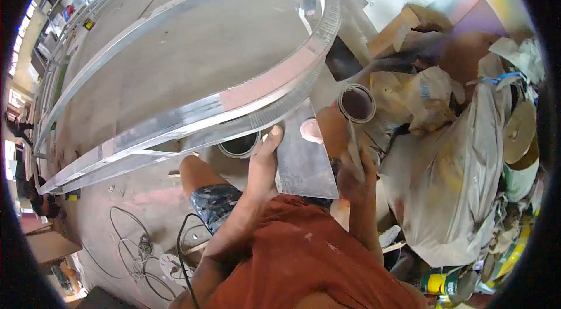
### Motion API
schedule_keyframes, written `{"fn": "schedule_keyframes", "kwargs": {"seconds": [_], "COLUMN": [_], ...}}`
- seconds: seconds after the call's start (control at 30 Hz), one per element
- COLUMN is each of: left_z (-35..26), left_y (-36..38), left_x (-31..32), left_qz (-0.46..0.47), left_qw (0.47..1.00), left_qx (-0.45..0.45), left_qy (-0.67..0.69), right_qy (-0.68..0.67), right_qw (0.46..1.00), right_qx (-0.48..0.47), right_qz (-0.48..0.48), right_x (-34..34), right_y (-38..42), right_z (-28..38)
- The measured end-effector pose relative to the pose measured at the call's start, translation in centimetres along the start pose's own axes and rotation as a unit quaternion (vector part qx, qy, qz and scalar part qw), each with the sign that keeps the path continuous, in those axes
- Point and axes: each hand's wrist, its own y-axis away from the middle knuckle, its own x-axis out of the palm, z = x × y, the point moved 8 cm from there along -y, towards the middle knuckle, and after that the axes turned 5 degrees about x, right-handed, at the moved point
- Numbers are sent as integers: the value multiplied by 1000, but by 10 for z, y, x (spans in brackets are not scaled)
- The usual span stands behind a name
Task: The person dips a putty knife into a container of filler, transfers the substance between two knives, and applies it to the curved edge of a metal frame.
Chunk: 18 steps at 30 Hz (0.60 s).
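A flat grey metal plate (304,160) stands in front of my body, under the curved end of a long metal frame (269,78). My left hand (266,154) grips the plate's left edge, thumb at its upper corner. My right hand (355,160) is at the plate's right side, closed on a tool with a thin blade-like part, blurred and partly hidden. A pinkish blob of paste (311,131) seems to sit near the plate's upper right edge; I cannot tell its exact nature. The frame carries a pink patch along its curved side.
Open round cans (356,103) stand right of the frame and below it. Plastic bags (450,192), cardboard (403,28) and more tins (438,283) fill the right side. A cable (123,245) and a disc (174,266) lie on the floor at lower left.
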Motion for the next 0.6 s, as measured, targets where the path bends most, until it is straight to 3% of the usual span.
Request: {"fn": "schedule_keyframes", "kwargs": {"seconds": [0.1,0.17,0.2,0.27,0.3,0.33,0.37,0.43,0.5,0.53,0.57,0.6], "left_z": [11,10,14,18,16,19,22,21,15,13,20,14], "left_y": [-11,-13,-13,-12,-10,-15,-22,-25,-31,-32,-31,-37], "left_x": [-6,-4,-4,3,7,3,-13,-28,-12,-2,-9,1], "left_qz": [-18,-50,-50,-3,-15,-15,-56,-102,6,62,32,34], "left_qw": [1000,986,987,955,948,948,962,970,976,974,990,990], "left_qx": [18,94,87,91,102,104,101,103,124,133,71,73], "left_qy": [-1,-128,-127,-282,-301,-302,-249,-197,-181,-172,-118,-117], "right_qy": [216,297,335,374,170,-51,-52,-266,-325,-325,-239,-148], "right_qw": [956,934,922,905,985,977,977,951,937,937,967,980], "right_qx": [-167,-187,-192,-200,-2,192,192,149,62,61,84,104], "right_qz": [102,60,31,8,-38,-78,-71,-56,109,113,15,-84], "right_x": [31,30,26,20,0,-3,-4,-24,-34,-17,-2,-2], "right_y": [16,-26,-50,-72,-82,-83,-87,-86,-75,-65,-53,-42], "right_z": [18,2,-5,-2,-16,-38,-31,-12,21,35,50,57]}}
